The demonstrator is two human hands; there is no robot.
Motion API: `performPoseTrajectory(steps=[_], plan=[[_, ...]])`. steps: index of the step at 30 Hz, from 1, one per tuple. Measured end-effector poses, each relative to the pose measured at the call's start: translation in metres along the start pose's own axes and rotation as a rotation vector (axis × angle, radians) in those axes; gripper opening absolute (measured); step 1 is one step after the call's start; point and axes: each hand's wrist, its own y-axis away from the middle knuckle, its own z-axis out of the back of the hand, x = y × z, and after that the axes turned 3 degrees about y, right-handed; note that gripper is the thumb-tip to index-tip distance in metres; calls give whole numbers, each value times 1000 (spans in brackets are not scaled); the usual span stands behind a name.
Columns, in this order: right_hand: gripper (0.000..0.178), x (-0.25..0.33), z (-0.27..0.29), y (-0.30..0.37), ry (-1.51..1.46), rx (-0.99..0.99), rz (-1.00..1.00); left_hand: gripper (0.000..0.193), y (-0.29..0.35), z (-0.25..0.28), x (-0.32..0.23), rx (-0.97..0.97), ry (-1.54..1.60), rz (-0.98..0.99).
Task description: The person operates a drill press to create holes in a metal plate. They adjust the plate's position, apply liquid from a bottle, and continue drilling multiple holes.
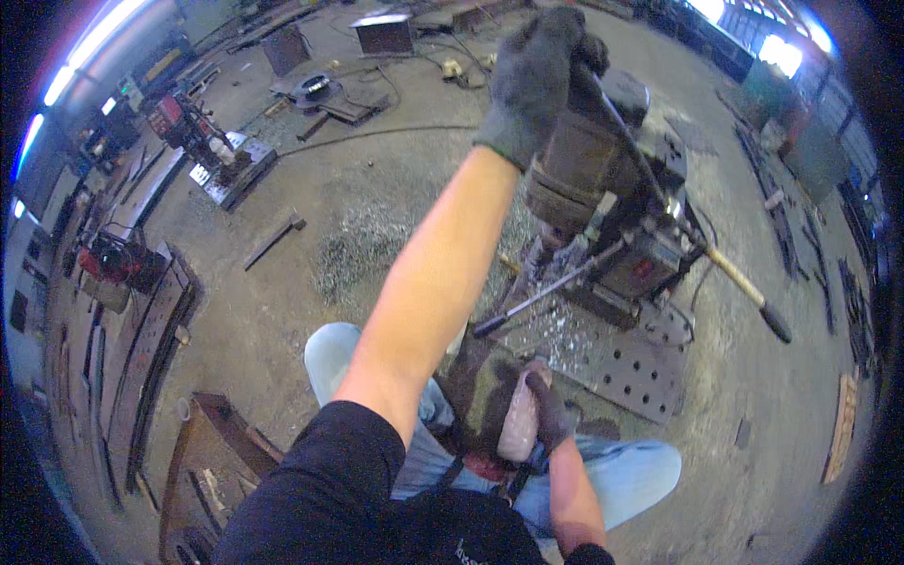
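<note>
Magnetic drill point(640, 266): likely feed stroke; left hand point(537, 83) clamped on feed lever point(625, 137), right hand point(556, 414) around plastic bottle point(518, 424). Next probably needs steady lever pressure.

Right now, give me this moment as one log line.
Left hand: on lever | right hand: holding pale bottle | machine: above perforated plate
</note>
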Motion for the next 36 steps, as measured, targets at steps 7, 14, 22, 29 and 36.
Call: performPoseTrajectory(steps=[7,14,22,29,36], plan=[[63,28,-24,23,3,-225,34,39,19,-30,-16,-159,-68,49],[65,44,-41,33,-99,-180,-45,40,20,-27,-17,-158,-35,92],[54,18,-18,20,-117,-156,13,43,21,-25,-15,-163,17,94],[41,17,-13,18,-162,-57,-25,43,23,-25,-16,-173,-3,102],[46,21,-23,20,-87,-144,-66,41,21,-19,-9,-202,-45,83]])
